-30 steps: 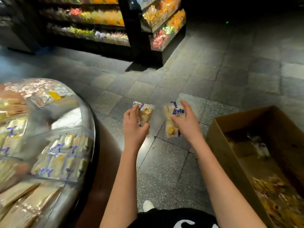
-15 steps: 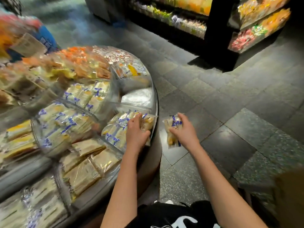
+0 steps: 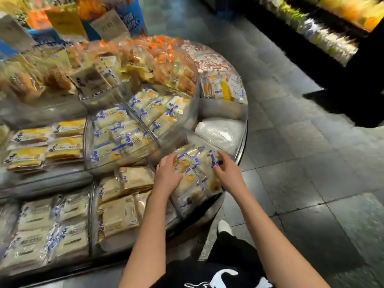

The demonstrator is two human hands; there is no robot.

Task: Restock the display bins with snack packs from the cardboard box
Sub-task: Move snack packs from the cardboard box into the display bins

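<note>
At the near rim of the round display table, my left hand and right hand reach into a clear bin heaped with blue-marked snack packs. My left grip curls over the left pack and my right grip pinches the right pack; both packs lie on the heap inside the bin.

Snack packs, price cards — txt blurred, illegible
</note>
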